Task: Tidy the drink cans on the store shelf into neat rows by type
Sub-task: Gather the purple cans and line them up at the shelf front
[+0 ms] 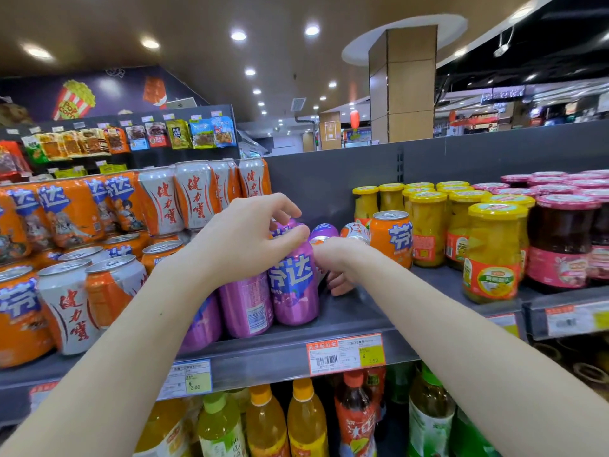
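Note:
Several purple cans stand at the front of the grey shelf (359,313). My left hand (244,240) grips the top of the rightmost purple can (295,285), which stands upright. My right hand (339,262) reaches in just right of it, fingers curled round a white-and-orange can (319,241) that is mostly hidden; only its rim shows. Behind them a purple can (325,230) and a white-and-orange can (355,232) lie on their sides. An orange can (392,240) stands upright to the right. Orange cans (19,321) and white-and-orange cans (71,303) are stacked in mixed order at the left.
Glass jars of yellow fruit (491,255) and dark red jars (560,245) fill the shelf to the right. Price labels (346,354) run along the shelf's front edge. Drink bottles (306,420) stand on the shelf below. Snack packets (178,135) hang behind.

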`<action>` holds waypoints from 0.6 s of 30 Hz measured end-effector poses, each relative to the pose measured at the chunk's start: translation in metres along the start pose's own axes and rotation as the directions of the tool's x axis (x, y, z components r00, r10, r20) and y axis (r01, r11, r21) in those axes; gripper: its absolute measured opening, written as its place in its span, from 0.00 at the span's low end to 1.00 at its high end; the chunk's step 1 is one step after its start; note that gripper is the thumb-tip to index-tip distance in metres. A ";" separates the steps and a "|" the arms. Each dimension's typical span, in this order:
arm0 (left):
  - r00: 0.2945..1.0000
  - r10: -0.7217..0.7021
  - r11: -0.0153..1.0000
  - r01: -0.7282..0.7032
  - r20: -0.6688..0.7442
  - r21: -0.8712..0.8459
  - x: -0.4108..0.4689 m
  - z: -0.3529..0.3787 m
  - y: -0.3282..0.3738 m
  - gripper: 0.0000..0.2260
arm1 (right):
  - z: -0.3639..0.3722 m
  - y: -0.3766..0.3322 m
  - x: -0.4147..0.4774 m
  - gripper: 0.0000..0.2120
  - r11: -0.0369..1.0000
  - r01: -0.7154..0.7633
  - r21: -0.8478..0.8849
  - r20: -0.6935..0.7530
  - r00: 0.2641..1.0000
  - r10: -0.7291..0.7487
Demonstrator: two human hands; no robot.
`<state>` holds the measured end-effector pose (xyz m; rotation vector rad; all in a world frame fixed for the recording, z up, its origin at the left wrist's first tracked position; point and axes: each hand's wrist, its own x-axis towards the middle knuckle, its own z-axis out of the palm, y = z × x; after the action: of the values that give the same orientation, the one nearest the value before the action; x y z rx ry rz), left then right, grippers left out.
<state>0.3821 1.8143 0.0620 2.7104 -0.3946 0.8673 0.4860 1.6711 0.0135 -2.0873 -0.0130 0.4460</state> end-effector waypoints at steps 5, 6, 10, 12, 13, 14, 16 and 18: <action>1.000 -0.010 0.999 0.010 -0.021 -0.035 -0.002 0.000 -0.004 0.15 | 0.000 -0.007 -0.003 0.14 0.999 0.052 0.014 0.022 0.998 -0.052; 1.000 -0.013 0.999 0.012 -0.024 -0.040 -0.003 -0.001 -0.005 0.14 | -0.002 -0.006 -0.006 0.15 0.995 0.056 0.080 0.040 0.997 -0.059; 0.999 -0.022 0.997 0.020 -0.034 -0.071 -0.003 -0.002 -0.007 0.13 | -0.010 0.005 -0.005 0.20 0.949 0.142 0.282 -0.001 0.989 -0.148; 0.999 -0.024 0.997 0.021 -0.038 -0.077 -0.002 -0.003 -0.007 0.14 | -0.010 0.010 0.003 0.29 0.916 0.266 0.301 -0.114 0.963 -0.243; 0.999 -0.026 0.997 0.023 -0.042 -0.079 -0.001 -0.003 -0.007 0.14 | -0.010 0.012 0.006 0.31 0.891 0.336 0.306 -0.174 0.940 -0.295; 0.998 -0.030 0.996 0.026 -0.048 -0.083 0.000 -0.002 -0.008 0.14 | -0.011 0.014 0.006 0.33 0.863 0.406 0.302 -0.231 0.909 -0.347; 0.997 -0.044 0.995 0.039 -0.055 -0.090 0.003 -0.001 -0.007 0.16 | -0.013 0.016 0.002 0.37 0.810 0.515 0.282 -0.316 0.846 -0.428; 0.996 -0.060 0.994 0.055 -0.060 -0.090 0.005 0.000 -0.007 0.16 | -0.015 0.018 -0.002 0.39 0.749 0.599 0.283 -0.357 0.791 -0.497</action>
<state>0.3880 1.8199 0.0636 2.5937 -0.3317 0.8948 0.4854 1.6493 0.0064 -1.6273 -0.3599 -0.1896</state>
